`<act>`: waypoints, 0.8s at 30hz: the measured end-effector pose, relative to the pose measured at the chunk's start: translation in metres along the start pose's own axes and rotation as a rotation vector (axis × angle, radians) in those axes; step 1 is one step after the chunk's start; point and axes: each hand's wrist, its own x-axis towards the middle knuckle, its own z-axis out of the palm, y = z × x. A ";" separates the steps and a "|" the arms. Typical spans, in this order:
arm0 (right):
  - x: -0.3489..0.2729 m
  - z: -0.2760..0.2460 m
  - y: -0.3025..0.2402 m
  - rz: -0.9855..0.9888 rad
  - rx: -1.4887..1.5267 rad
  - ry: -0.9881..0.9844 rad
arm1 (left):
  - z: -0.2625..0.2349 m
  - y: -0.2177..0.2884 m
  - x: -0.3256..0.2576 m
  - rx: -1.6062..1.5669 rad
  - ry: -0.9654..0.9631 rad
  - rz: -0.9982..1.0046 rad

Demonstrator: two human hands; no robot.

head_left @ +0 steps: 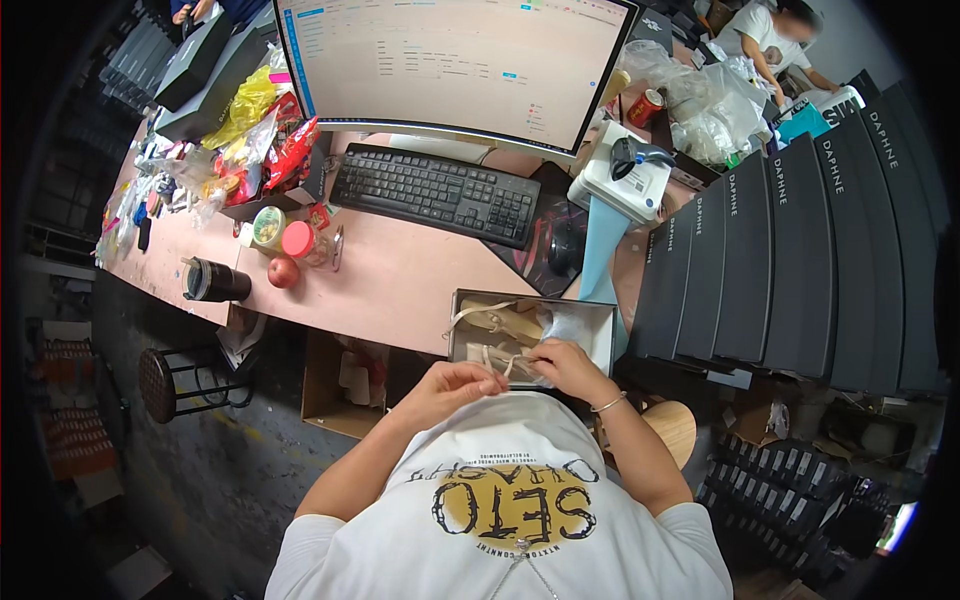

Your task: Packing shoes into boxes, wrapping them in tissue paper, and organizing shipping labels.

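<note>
An open shoe box (603,335) rests at the table's near edge, right in front of my body. Inside it lie two beige strappy shoes, the far shoe (508,319) and the near shoe (482,354), with pale wrapping paper (566,325) beside them. My left hand (462,382) is closed in a pinch at the box's near edge, its fingertips at a thin strap of the near shoe. Reaching over the box's near right side, my right hand (566,364) has its fingers closed on the same shoe's straps. My fingers partly cover the near shoe.
Behind the box are a keyboard (435,195), a mouse (563,243) and a monitor (450,60). Dark shoe boxes (745,270) line the right side. At left stand a tumbler (215,281), an apple (283,272) and jars (300,240). Another person (765,45) works at the far right.
</note>
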 end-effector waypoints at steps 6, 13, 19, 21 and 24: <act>-0.009 -0.076 -0.093 -0.158 -0.049 -0.100 | -0.030 0.019 -0.002 -0.459 0.237 0.202; -0.016 -0.027 -0.064 -0.383 -0.476 0.291 | -0.032 -0.030 0.015 -0.297 0.352 -0.046; -0.036 0.015 0.014 -0.132 -0.218 -0.022 | -0.024 -0.044 0.023 0.047 0.399 -0.072; -0.036 0.010 0.007 -0.019 -0.124 -0.015 | -0.023 -0.040 0.017 0.014 0.373 -0.134; -0.023 -0.010 -0.005 0.020 -0.192 0.059 | -0.015 -0.042 0.011 -0.009 0.373 -0.181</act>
